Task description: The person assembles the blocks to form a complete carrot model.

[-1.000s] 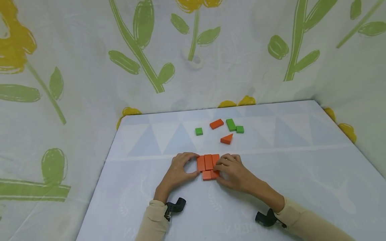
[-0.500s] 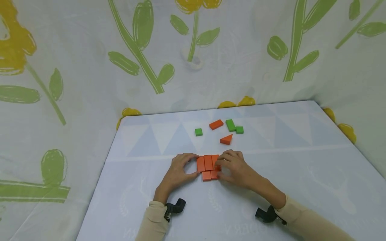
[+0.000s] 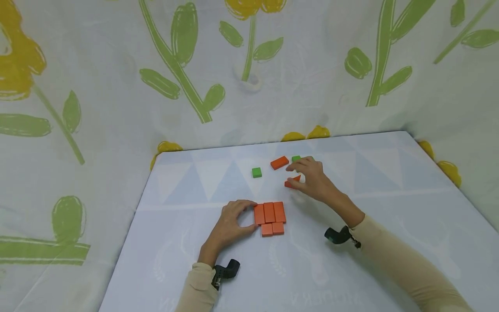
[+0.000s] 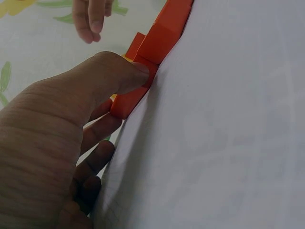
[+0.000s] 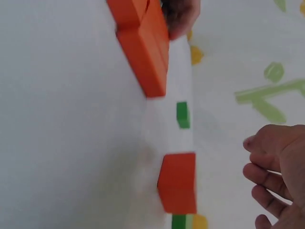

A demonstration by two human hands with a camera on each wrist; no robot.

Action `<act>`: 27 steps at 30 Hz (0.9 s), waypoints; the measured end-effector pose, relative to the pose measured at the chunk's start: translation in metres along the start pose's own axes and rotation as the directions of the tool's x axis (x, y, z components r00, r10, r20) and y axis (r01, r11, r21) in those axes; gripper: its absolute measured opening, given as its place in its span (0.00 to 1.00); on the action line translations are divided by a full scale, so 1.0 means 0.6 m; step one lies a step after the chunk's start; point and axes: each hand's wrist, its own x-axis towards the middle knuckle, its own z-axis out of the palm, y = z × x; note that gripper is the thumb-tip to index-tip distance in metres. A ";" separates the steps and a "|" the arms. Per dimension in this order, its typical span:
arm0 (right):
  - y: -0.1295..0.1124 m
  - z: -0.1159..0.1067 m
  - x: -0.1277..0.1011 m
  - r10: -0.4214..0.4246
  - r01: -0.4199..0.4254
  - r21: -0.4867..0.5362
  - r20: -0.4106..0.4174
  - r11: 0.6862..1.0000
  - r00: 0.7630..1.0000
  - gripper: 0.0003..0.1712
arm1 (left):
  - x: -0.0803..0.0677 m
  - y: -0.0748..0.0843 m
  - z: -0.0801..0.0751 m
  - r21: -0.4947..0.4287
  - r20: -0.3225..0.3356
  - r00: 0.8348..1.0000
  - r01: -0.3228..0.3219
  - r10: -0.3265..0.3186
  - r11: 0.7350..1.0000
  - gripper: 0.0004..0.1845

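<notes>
Flat orange wooden blocks (image 3: 269, 212) lie fitted together on the table, three upright in a row with two smaller ones below. My left hand (image 3: 232, 221) pinches the leftmost orange block (image 3: 259, 214), thumb at its near end and forefinger at its far end. In the left wrist view the thumb (image 4: 124, 76) presses against that block's edge. My right hand (image 3: 312, 180) hovers over an orange triangular block (image 3: 288, 184), thumb and fingers spread apart with nothing between them. In the right wrist view the triangular block (image 5: 178, 183) stands apart from the fingers.
Beyond the hands lie an orange rectangular block (image 3: 279, 163), a small green block (image 3: 256, 173) and a green block (image 3: 296, 158) partly hidden by the right hand. The white patterned table (image 3: 390, 195) meets a flower-print cloth (image 3: 312, 86) at the back.
My right hand has let go of the right side of the orange group and moved away and up to the triangular block. The left hand has stayed in place.
</notes>
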 end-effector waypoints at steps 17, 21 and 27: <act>0.093 0.025 0.113 0.224 -0.180 -0.193 0.235 0.965 0.946 0.26 | 0.001 -0.005 0.002 0.006 -0.025 0.998 -0.052 0.052 0.999 0.29; 0.103 0.032 0.123 0.237 -0.196 -0.167 0.277 0.966 0.931 0.26 | -0.001 -0.002 0.001 0.002 -0.026 0.999 -0.048 0.048 0.999 0.29; 0.105 0.045 0.129 0.210 -0.178 -0.136 0.282 0.975 0.936 0.17 | 0.000 -0.004 0.001 0.006 -0.031 0.997 -0.064 0.064 0.998 0.29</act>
